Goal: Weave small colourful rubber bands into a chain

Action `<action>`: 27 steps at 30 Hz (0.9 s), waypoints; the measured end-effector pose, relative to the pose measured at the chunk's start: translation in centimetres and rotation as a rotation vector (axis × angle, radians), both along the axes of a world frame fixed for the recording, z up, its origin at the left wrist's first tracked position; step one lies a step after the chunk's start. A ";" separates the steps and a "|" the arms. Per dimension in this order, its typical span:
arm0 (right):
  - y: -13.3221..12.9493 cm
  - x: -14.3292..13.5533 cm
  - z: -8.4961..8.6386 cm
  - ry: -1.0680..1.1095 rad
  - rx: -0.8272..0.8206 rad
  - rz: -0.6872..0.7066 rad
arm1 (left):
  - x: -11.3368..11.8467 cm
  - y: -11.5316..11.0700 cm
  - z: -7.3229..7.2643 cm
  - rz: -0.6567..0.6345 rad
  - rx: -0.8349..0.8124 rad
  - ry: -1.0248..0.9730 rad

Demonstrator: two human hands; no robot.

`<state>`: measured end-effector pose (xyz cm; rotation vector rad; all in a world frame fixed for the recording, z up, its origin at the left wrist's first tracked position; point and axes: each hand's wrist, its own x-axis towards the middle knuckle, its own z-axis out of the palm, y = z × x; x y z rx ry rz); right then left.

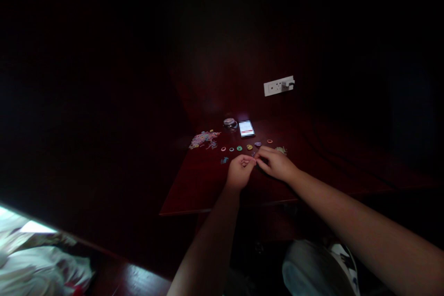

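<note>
Left hand: (240, 172) fingers curled in, thumb and forefinger tips close together, above the near part of the table (194, 185).
Right hand: (275, 163) palm down, fingers bent, tips meeting the left hand's.
Grip: too dark and small to be sure; maybe a tiny pinkish piece at the fingertips, can't tell if either hand has hold of it.
Ring row: just beyond the hands, left to right: pink ring (223, 149), pale blue ring (231, 149), green ring (239, 148), yellow ring (249, 147), purple bundle (257, 144). Orange ring (269, 141) is apart at the right end, slightly farther back.
Loose bits: teal cluster (224, 160) left of the left hand; yellowish-green cluster (281, 150) just beyond the right hand.
Main pile: mixed pastel pieces (204, 139), spread near the table's left edge.
Back of table: round container (230, 123) just left of a phone (246, 128), screen lit.
Wall: white socket panel (275, 87), plug (287, 84) in its right side.
Lower left: pale crumpled fabric (45, 266), brightly lit.
</note>
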<state>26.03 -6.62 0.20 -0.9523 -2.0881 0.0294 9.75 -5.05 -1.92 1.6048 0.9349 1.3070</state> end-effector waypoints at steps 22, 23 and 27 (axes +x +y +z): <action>0.5 0.9 0.2 0.129 -0.016 -0.048 | 0.2 -0.4 0.8 0.034 -0.023 -0.015; 0.5 0.9 0.1 0.138 -0.018 -0.056 | 0.2 -0.5 0.8 0.039 -0.023 -0.016; 0.8 1.2 0.0 0.189 -0.029 -0.075 | 0.1 -0.4 0.9 0.052 -0.029 -0.020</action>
